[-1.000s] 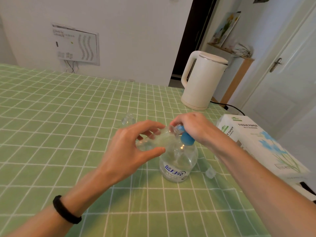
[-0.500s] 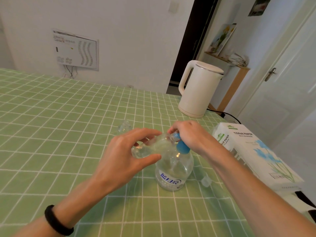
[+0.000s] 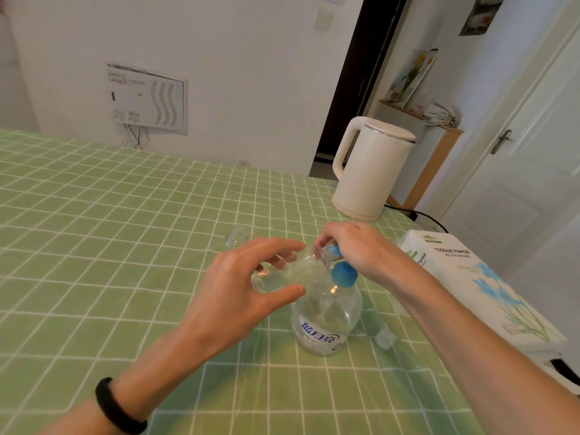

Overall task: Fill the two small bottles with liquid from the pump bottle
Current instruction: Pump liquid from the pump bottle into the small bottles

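The clear pump bottle [image 3: 324, 321] with a blue collar and blue lettering stands on the green checked tablecloth [image 3: 125, 246]. My left hand [image 3: 248, 290] holds a small clear bottle [image 3: 282, 273] tilted on its side, its mouth at the pump's nozzle. My right hand [image 3: 354, 249] rests on the blue pump head, which it mostly hides. A second small clear bottle [image 3: 236, 237] stands on the cloth just beyond my left hand. A small clear cap [image 3: 384, 337] lies right of the pump bottle.
A white electric kettle [image 3: 370, 171] stands at the table's far right, its black cord trailing off the edge. A white tissue paper box [image 3: 483, 284] lies along the right edge, close to my right forearm.
Both hands keep their hold on the small bottle and the pump head. The view has tilted upward a little, so everything sits lower in frame.
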Tool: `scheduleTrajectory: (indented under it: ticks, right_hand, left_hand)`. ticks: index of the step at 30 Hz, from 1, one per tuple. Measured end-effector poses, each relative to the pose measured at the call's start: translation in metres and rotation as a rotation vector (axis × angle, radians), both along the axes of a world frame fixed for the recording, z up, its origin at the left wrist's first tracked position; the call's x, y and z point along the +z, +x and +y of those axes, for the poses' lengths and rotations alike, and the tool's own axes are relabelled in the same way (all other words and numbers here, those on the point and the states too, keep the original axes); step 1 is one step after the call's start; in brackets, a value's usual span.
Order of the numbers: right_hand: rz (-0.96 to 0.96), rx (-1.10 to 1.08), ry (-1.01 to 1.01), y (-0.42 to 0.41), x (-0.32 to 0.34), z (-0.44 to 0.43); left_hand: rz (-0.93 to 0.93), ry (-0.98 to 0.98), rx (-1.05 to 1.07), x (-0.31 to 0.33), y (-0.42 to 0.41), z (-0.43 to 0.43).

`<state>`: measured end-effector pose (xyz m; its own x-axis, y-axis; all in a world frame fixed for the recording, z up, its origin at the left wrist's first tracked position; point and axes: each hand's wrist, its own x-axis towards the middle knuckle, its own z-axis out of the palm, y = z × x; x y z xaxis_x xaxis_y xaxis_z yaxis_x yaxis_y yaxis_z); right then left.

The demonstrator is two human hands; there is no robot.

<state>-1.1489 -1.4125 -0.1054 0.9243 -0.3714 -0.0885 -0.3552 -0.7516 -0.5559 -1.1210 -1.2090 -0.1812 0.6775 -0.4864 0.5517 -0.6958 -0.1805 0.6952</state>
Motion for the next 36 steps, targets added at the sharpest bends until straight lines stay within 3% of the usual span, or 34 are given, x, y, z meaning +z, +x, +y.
scheduleTrajectory:
  ticks: [10,20,31,36]
  right_hand:
    - [0.069,0.028,-0.023,-0.004,0.004,0.002]
    - [0.023,0.033,0.048,-0.003,-0.002,0.005]
    - [0.079,0.089,-0.06,0.0,0.012,0.004]
    - [0.037,0.065,0.001,0.0,0.001,0.002]
  left_hand:
    - [0.01,-0.002,0.004,0.001,-0.001,0.0]
    - [0.007,0.011,0.004,-0.003,0.001,-0.001]
    - [0.004,0.007,0.002,0.0,-0.003,0.0]
    - [-0.004,0.023,-0.001,-0.001,0.0,0.0]
